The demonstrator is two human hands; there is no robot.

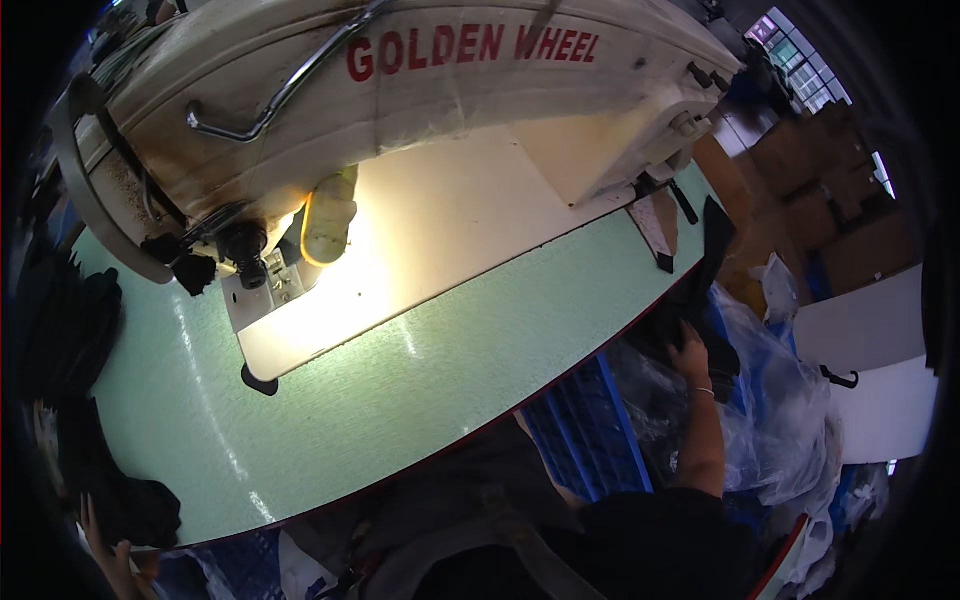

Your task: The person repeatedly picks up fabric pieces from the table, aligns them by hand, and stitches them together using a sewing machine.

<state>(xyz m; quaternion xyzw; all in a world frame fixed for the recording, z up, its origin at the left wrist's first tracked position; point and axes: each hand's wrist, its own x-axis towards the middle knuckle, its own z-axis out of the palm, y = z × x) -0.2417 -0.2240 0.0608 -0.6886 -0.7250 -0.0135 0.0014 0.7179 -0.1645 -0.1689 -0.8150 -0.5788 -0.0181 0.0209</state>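
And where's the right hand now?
In the head view, the right hand is right of centre, on black cloth beside clear plastic, just past the green table.

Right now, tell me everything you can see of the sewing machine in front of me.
The sewing machine has a bulky off-white body, brown-stained at its left end, with red lettering. A bent, shiny metal lever crosses its face. At the left end, dark parts sit by a small metal plate, and bright light falls on the pale bed, set at the pale green table. Neither the left hand nor right hand touches it. The picture's top edge crops it.
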